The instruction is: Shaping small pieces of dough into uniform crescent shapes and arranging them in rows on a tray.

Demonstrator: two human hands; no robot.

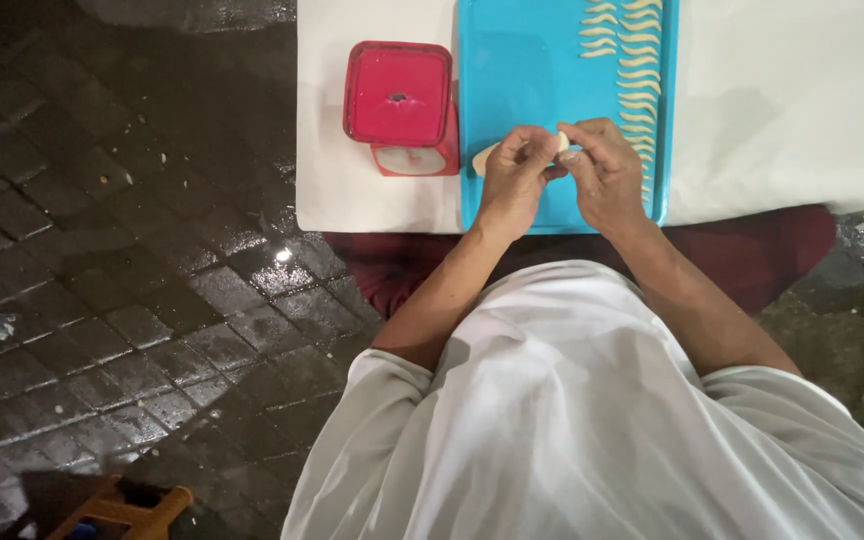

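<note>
We've got both hands pinched together over the blue tray [512, 90], right at its near edge. The left hand [514, 178] is closed around a pale dough roll [485, 157], and the right hand [604, 172] pinches its other tip between the fingers. The roll's long axis runs roughly left-right across us, tilting a bit: the fat end sticks out past our left hand toward the red scale [399, 105], and the thin end points at the right hand. The left has more of it. Finished dough strips [636, 62] lie in rows farther up the tray on the right, well apart from the roll.
</note>
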